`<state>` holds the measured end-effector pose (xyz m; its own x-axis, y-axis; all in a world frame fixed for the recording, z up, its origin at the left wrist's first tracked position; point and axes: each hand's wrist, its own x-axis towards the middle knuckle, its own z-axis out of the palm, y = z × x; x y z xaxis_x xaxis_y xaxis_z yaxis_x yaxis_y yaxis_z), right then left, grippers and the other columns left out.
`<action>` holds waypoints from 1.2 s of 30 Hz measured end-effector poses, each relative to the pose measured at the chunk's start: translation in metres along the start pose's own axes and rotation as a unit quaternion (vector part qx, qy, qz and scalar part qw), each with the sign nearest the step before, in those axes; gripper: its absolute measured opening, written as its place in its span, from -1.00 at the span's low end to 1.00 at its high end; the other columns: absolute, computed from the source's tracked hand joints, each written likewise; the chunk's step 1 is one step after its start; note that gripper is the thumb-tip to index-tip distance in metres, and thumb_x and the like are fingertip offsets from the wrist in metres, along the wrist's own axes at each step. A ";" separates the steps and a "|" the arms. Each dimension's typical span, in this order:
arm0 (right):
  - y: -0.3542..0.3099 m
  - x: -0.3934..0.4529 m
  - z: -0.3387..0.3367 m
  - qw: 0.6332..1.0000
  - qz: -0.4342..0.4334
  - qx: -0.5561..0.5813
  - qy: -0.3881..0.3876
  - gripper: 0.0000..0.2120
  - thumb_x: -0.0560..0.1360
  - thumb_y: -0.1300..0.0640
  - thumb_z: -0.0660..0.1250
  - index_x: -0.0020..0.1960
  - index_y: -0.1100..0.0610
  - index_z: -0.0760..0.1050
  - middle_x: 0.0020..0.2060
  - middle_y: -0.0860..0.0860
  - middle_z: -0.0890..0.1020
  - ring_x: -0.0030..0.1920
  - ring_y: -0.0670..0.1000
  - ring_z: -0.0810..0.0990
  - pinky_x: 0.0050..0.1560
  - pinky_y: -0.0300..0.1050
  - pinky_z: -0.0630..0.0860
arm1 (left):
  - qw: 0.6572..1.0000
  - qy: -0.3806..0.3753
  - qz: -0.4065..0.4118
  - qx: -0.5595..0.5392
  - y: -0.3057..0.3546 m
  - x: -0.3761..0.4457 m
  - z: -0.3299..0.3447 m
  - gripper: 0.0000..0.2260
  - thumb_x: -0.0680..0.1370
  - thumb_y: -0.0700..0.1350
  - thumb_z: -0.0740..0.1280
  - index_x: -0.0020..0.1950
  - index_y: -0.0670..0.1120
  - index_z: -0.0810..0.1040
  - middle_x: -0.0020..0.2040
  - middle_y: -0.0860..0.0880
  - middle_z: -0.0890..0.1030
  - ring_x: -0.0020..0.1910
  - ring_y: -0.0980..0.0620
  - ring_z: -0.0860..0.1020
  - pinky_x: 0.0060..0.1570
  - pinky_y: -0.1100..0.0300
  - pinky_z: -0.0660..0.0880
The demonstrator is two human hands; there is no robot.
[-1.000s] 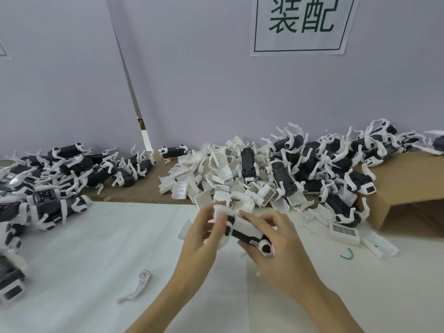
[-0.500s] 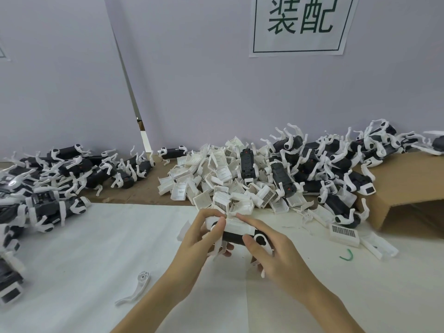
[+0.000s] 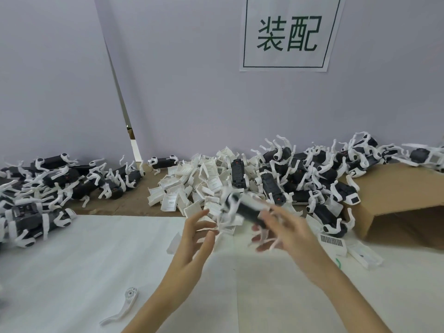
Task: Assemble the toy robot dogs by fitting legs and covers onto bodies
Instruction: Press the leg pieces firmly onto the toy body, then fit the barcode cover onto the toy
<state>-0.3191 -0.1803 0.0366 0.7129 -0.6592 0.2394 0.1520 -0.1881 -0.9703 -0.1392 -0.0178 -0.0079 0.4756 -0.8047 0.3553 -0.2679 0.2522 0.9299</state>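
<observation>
Far left, a heap of assembled toy dogs [image 3: 60, 181], black bodies with white legs, lay on the brown strip at the back of the table [image 3: 72, 272], spilling onto the white sheet that covered the near part. One loose white leg [image 3: 125, 306] lay alone on the sheet near the front edge, well apart from the heaps. Left hand [image 3: 192, 239] was raised over the sheet, fingers spread and fairly straight, grip wide and holding nothing, fingertips close to the white legs of the held dog. Behind it, a pile of white covers [image 3: 192, 183] sat mid-table against the wall, with a bare black body [image 3: 237, 173] lying on top of the pile. The toy dog in work [image 3: 245, 207], black body with white legs, was lifted above the sheet just in front of that pile, blurred; whether its cover was on could not be told. Right hand [image 3: 288, 234] had its grip around the dog's right end, fingers curled under the body. On the wall above hung a white sign [image 3: 288, 32] with green characters. Right of the hands, a second heap of legged dogs [image 3: 336, 179] ran along the wall and partly onto a tilted cardboard box [image 3: 396, 195], open side facing forward; its inside was shadowed, contents not discernible. A barcoded white cover [image 3: 332, 243] and a small green loop [image 3: 338, 263] lay on the sheet near the box.
</observation>
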 end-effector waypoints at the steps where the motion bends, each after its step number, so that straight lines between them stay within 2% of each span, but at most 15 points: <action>1: -0.009 0.011 -0.008 0.998 0.006 0.045 0.031 -0.51 0.57 -0.17 0.41 0.37 0.11 0.58 -0.02 0.22 0.71 -0.06 0.21 0.74 -0.12 0.04 0.73 | 1.000 0.008 0.005 0.011 -0.001 0.000 0.003 -0.47 0.55 0.34 0.23 0.48 0.19 0.39 0.24 0.19 0.59 0.35 0.06 0.57 0.33 0.06 0.52; 5: -0.052 0.071 -0.050 0.931 0.010 0.349 0.102 -0.45 0.60 -0.16 0.32 0.38 0.24 0.43 0.13 0.34 0.66 0.23 0.22 0.68 0.23 0.06 0.64 | 0.997 -0.001 0.014 0.080 -0.006 -0.003 0.007 -0.54 0.58 0.34 0.17 0.35 0.12 0.50 0.29 0.21 0.55 0.34 0.07 0.54 0.30 0.04 0.52; 7: -0.066 0.097 -0.067 0.903 -0.004 0.410 0.125 -0.41 0.57 -0.09 0.40 0.41 0.30 0.37 0.27 0.36 0.55 0.29 0.21 0.65 0.35 0.05 0.57 | 0.995 -0.005 0.016 0.098 -0.009 -0.003 0.007 -0.57 0.60 0.33 0.16 0.31 0.12 0.53 0.28 0.20 0.54 0.32 0.07 0.54 0.26 0.02 0.55; 8: -0.066 0.107 -0.071 0.925 -0.010 0.347 0.156 -0.46 0.59 -0.01 0.43 0.41 0.29 0.39 0.29 0.31 0.55 0.24 0.14 0.69 0.35 0.02 0.57 | 0.994 -0.006 0.017 0.103 -0.010 -0.003 0.007 -0.57 0.60 0.33 0.15 0.30 0.12 0.55 0.27 0.19 0.53 0.32 0.06 0.54 0.24 0.01 0.56; 10: -0.056 0.125 -0.074 0.965 -0.005 0.039 0.258 -0.51 0.59 0.09 0.47 0.44 0.21 0.42 0.28 0.19 0.61 0.10 0.00 0.73 0.28 -0.03 0.58 | 0.993 -0.006 0.022 0.116 -0.012 -0.002 0.008 -0.59 0.62 0.33 0.14 0.27 0.14 0.58 0.26 0.18 0.53 0.30 0.03 0.55 0.20 0.01 0.58; 12: -0.043 0.140 -0.072 0.929 -0.016 -0.233 0.286 -0.34 0.53 0.01 0.53 0.52 0.13 0.35 0.35 0.10 0.56 0.21 0.04 0.62 0.27 0.02 0.53 | 0.991 -0.003 0.034 0.129 -0.015 -0.002 0.009 -0.64 0.64 0.31 0.13 0.21 0.19 0.60 0.24 0.16 0.53 0.27 0.01 0.57 0.15 0.02 0.59; 13: -0.037 0.147 -0.069 0.921 -0.021 -0.291 0.257 -0.24 0.50 -0.04 0.55 0.57 0.11 0.28 0.44 0.10 0.49 0.35 0.09 0.53 0.36 0.08 0.48 | 0.990 -0.004 0.040 0.137 -0.016 -0.002 0.009 -0.67 0.65 0.30 0.13 0.19 0.21 0.61 0.24 0.15 0.53 0.25 -0.01 0.57 0.12 0.02 0.60; 15: -0.030 0.161 -0.064 0.924 -0.030 -0.323 0.203 -0.12 0.49 -0.05 0.56 0.64 0.11 0.17 0.58 0.09 0.33 0.55 0.11 0.33 0.53 0.15 0.32 | 0.987 -0.011 0.049 0.153 -0.018 -0.002 0.010 -0.69 0.67 0.27 0.14 0.16 0.21 0.62 0.22 0.15 0.53 0.24 -0.03 0.57 0.09 0.06 0.59; 17: -0.027 0.177 -0.061 0.914 -0.047 -0.349 0.204 -0.18 0.52 0.00 0.54 0.63 0.16 0.21 0.58 0.11 0.34 0.57 0.14 0.29 0.55 0.11 0.28 | 0.983 -0.021 0.064 0.170 -0.018 -0.003 0.011 -0.69 0.68 0.27 0.14 0.13 0.20 0.63 0.21 0.15 0.52 0.23 -0.03 0.56 0.05 0.21 0.55; 21: -0.022 0.200 -0.065 0.887 -0.027 -0.373 0.271 -0.44 0.58 0.10 0.48 0.50 0.24 0.41 0.38 0.24 0.49 0.38 0.24 0.48 0.43 0.09 0.40 | 0.978 -0.023 0.094 0.187 -0.016 -0.003 0.005 -0.64 0.70 0.32 0.11 0.09 0.21 0.63 0.17 0.17 0.52 0.22 -0.02 0.57 0.01 0.37 0.48; 24: -0.016 0.200 -0.073 0.884 -0.019 -0.408 0.228 -0.61 0.55 0.11 0.50 0.34 0.16 0.55 0.30 0.28 0.47 0.32 0.27 0.46 0.38 0.09 0.42 | 0.980 -0.003 0.089 0.178 -0.014 0.000 0.004 -0.58 0.68 0.37 0.10 0.03 0.19 0.66 0.14 0.18 0.51 0.15 0.00 0.59 -0.03 0.38 0.48; 26: -0.009 0.196 -0.074 0.878 -0.056 -0.421 0.221 -0.80 0.55 0.15 0.49 0.12 0.21 0.61 0.12 0.24 0.58 0.19 0.24 0.51 0.20 0.04 0.45 | 0.979 -0.001 0.093 0.183 -0.015 0.000 0.005 -0.56 0.67 0.38 0.09 0.01 0.19 0.67 0.12 0.21 0.50 0.15 0.02 0.59 -0.04 0.38 0.48; 30: -0.015 0.185 -0.075 0.903 -0.087 -0.275 0.318 -0.86 0.58 0.09 0.46 -0.04 0.17 0.66 -0.08 0.12 0.69 -0.07 0.13 0.61 0.02 0.06 0.54 | 0.974 -0.007 0.109 0.199 -0.017 -0.001 0.004 -0.55 0.67 0.38 0.10 -0.02 0.17 0.68 0.13 0.24 0.48 0.16 0.04 0.59 -0.04 0.38 0.49; 33: -0.030 0.171 -0.069 0.929 -0.034 -0.011 0.370 -0.92 0.59 0.06 0.47 -0.03 0.06 0.64 0.12 0.19 0.66 0.01 0.08 0.66 0.09 0.00 0.66 | 0.972 -0.007 0.109 0.210 -0.015 0.000 0.004 -0.59 0.69 0.31 0.13 -0.03 0.14 0.68 0.13 0.24 0.48 0.15 0.04 0.59 -0.02 0.37 0.49; 36: -0.040 0.137 -0.058 0.931 0.028 0.198 0.306 -0.79 0.57 0.05 0.48 0.14 0.13 0.62 0.22 0.17 0.64 0.17 0.06 0.67 0.00 -0.15 0.66 | 0.972 0.005 0.112 0.208 -0.014 0.002 0.003 -0.72 0.67 0.16 0.23 -0.01 0.10 0.68 0.12 0.24 0.49 0.13 0.04 0.60 -0.05 0.37 0.50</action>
<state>-0.2675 -0.3052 0.1097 0.2231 -0.9737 0.0455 0.4538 0.0625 -0.8889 -0.1367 -0.0246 -0.0207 0.3745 -0.7485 0.5473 -0.6801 0.1795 0.7108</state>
